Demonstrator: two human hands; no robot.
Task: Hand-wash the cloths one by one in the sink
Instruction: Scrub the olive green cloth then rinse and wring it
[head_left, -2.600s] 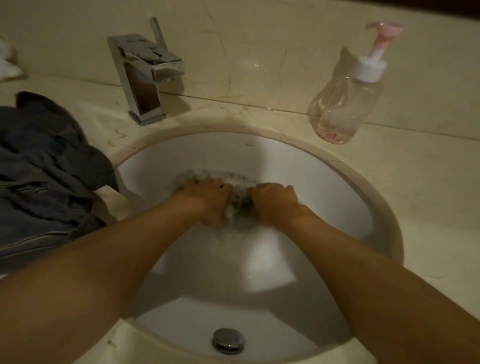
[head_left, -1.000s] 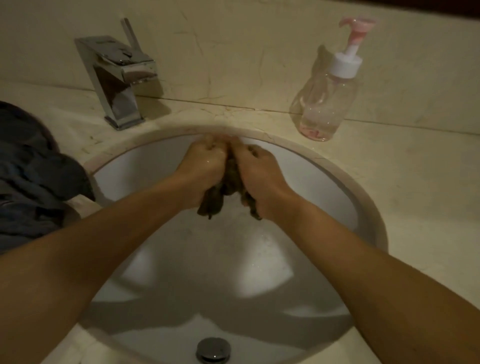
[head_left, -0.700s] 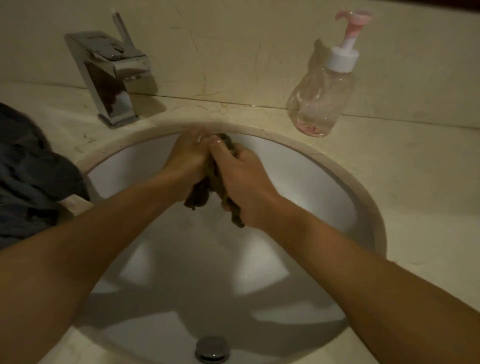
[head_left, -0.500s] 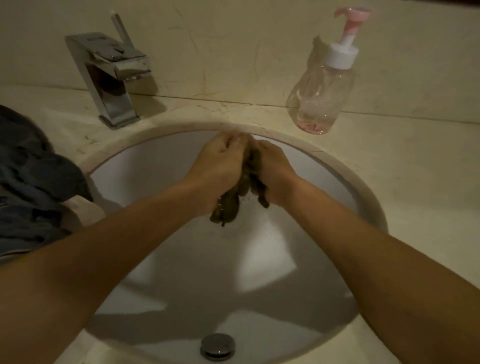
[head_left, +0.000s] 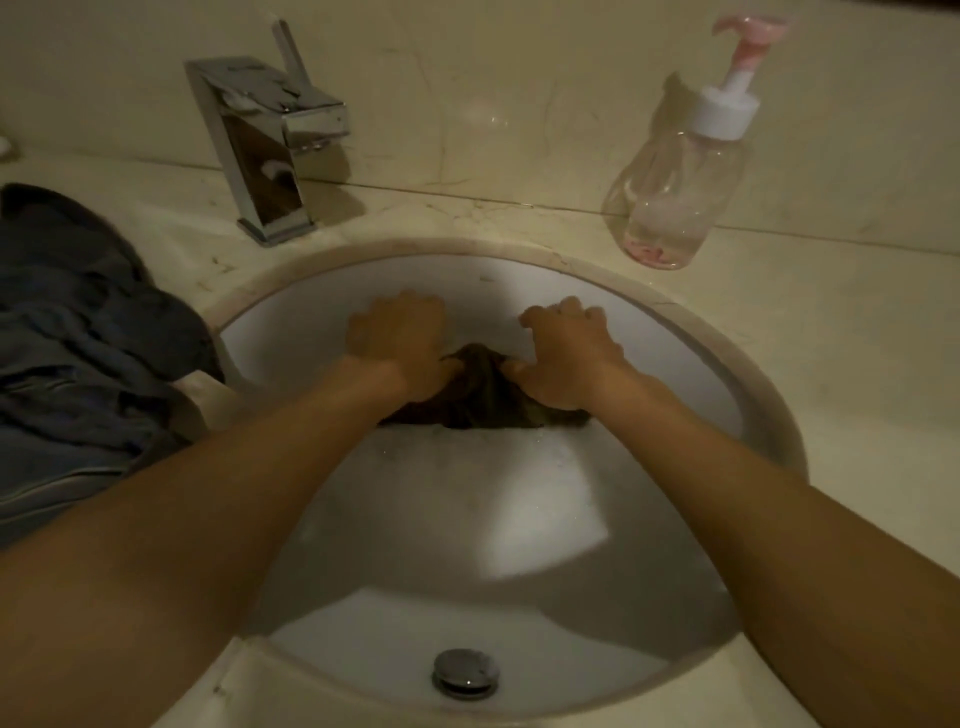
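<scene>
- The dark brown cloth (head_left: 483, 397) lay wet against the far slope of the white sink (head_left: 691, 374), above a patch of suds.
- Its long axis ran left to right, one end under each palm. A bunched hump in the middle pointed up toward the back wall.
- The left hand (head_left: 400, 343) held the cloth's left end, fingers bent and thumb tucked against the hump.
- The right hand (head_left: 569, 356) gripped the right end the same way, well apart from the left.
- A pile of dark cloths (head_left: 78, 353) sat on the counter left of the sink.
- The chrome faucet (head_left: 265, 150) stood behind, a clear soap bottle (head_left: 675, 202) at the right.
</scene>
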